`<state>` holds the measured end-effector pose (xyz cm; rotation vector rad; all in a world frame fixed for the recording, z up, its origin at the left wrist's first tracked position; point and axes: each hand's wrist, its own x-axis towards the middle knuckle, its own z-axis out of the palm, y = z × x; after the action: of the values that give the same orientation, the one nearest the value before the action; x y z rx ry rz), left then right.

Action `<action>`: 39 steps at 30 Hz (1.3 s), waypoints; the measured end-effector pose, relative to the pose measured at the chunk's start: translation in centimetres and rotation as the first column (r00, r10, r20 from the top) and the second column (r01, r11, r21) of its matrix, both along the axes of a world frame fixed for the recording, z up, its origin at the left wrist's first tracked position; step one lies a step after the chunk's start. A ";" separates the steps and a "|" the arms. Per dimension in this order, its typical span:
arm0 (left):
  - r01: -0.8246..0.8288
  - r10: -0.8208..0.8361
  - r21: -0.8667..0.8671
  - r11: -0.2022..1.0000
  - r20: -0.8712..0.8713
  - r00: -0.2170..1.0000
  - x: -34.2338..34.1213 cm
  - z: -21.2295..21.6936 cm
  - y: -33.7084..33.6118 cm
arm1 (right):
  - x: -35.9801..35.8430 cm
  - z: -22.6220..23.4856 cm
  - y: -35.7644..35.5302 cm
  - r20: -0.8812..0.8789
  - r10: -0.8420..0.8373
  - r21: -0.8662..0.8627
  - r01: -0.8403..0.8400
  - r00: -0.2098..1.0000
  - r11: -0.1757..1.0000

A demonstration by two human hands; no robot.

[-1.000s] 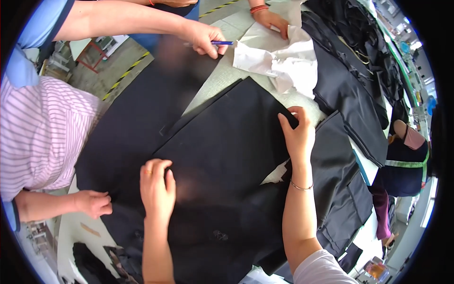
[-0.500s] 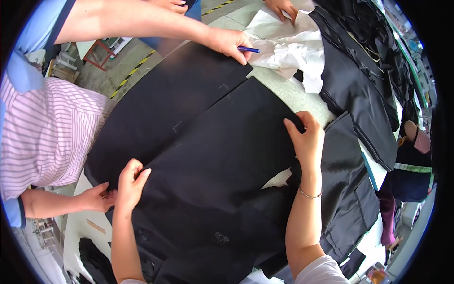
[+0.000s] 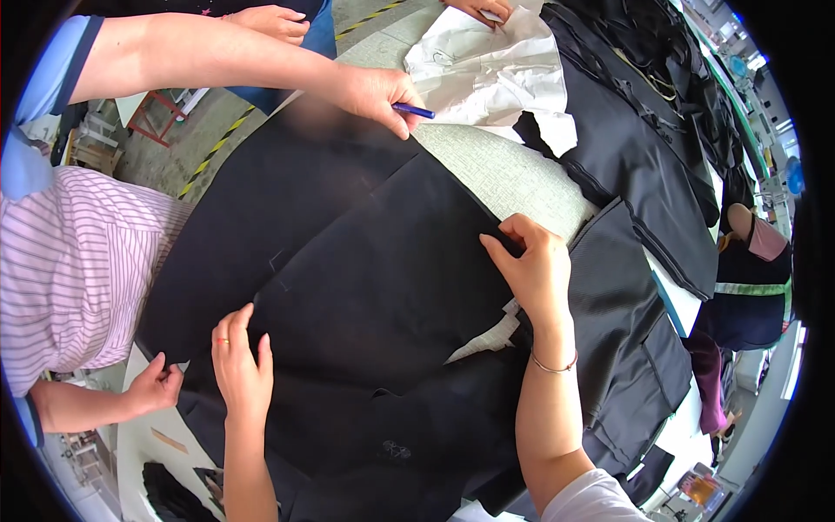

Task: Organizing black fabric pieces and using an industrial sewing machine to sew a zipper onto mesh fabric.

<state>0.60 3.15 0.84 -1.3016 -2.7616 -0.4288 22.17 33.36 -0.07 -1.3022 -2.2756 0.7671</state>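
Observation:
Two large black fabric pieces meet along a slanting edge: the left piece [image 3: 217, 226] and the right piece [image 3: 383, 270], with small pale corner marks near that edge. My left hand [image 3: 242, 365] lies on the right piece by the lower end of the edge, fingers stretched out. With thumb and fingers, my right hand [image 3: 535, 270] grips the right piece's far right border. A co-worker's hand [image 3: 374, 96] holds a blue pen [image 3: 414, 111] and rests at the fabric's top. That person's other hand [image 3: 158, 384] is beside the left piece's lower corner.
Crumpled white paper [image 3: 491, 65] lies at the back, with another person's hand [image 3: 478, 9] on it. Black garments [image 3: 644, 157] are heaped along the right side of the pale table [image 3: 522, 178]. Dark cloth [image 3: 170, 496] sits at the lower left.
Both fabric pieces have shifted left and a little toward me. My left hand has gone from pinched to stretched out; my right hand has moved left. The pen hand also moved left and down.

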 end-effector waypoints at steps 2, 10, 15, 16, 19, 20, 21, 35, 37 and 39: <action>-0.038 0.039 0.006 0.999 -0.013 0.999 -1.0 -0.5 -0.4 | -0.2 0.2 -0.1 -0.001 -0.031 -0.030 0.031 1.000 0.999; 0.076 -0.071 0.031 0.997 -0.135 0.988 -1.2 -2.3 1.0 | -0.1 -1.0 0.3 -0.092 0.090 0.380 -0.048 0.992 0.924; 0.031 -0.031 0.002 1.000 -0.117 0.993 0.8 -2.4 0.6 | 1.1 -0.4 0.9 -0.077 0.055 0.023 -0.053 0.996 0.998; 0.021 -0.021 -0.005 1.000 -0.091 0.996 1.5 -2.6 0.7 | 1.6 0.0 1.2 -0.067 0.045 0.007 -0.044 0.997 0.999; 0.004 -0.007 -0.039 0.999 -0.074 0.997 3.0 -2.4 0.0 | 1.6 -0.2 1.2 -0.064 0.036 -0.033 -0.039 0.997 0.999; 0.005 -0.007 -0.033 0.999 -0.070 0.997 3.2 -2.3 0.1 | 1.7 -0.4 1.2 -0.057 0.033 -0.035 -0.035 0.998 0.999; 0.003 -0.005 -0.034 0.999 -0.069 0.998 3.1 -2.4 0.2 | 1.7 -0.5 1.3 -0.055 0.035 -0.035 -0.037 0.998 0.999; -0.088 0.013 0.253 0.963 0.281 0.960 -1.2 -1.2 2.6 | 1.4 0.0 1.2 -0.066 0.064 0.010 -0.064 0.996 0.998; -0.097 0.016 0.264 0.960 0.292 0.956 -1.2 -1.3 2.7 | 1.3 0.1 1.2 -0.058 0.055 0.002 -0.055 0.997 0.998; -0.103 0.015 0.276 0.956 0.303 0.953 -1.2 -1.4 2.9 | 1.4 0.0 1.2 -0.059 0.028 -0.004 -0.029 0.998 1.000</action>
<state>-0.64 6.03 -0.51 -1.1618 -2.8120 -1.0604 23.53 34.59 -0.06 -1.2356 -2.2519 0.8099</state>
